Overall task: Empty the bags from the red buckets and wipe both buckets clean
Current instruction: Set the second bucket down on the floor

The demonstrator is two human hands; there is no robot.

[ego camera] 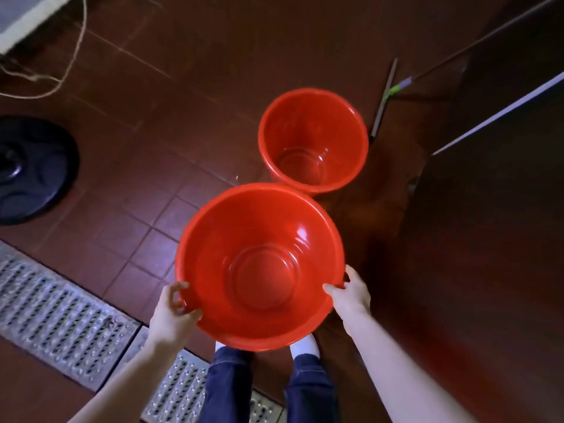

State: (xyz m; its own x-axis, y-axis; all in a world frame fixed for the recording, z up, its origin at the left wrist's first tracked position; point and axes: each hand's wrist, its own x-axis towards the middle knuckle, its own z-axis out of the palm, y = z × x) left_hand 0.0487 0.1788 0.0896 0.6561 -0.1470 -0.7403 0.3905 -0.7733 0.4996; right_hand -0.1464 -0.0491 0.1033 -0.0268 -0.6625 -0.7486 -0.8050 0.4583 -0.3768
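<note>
Tiles [146, 227]; hands [171, 319] [351, 297] seemingly on bucket [213, 239] rim

My 2 forearms [406, 370] are bare all the way to my left hand [171, 315] and right hand [351, 296]. I wear dark blue jeans [227, 383] with paler stitching along the seams of the 2 legs. At their hems show 2 rounded white toes, my left foot [220, 346] and right foot [305, 346]; shoes or socks, I cannot tell.
</note>
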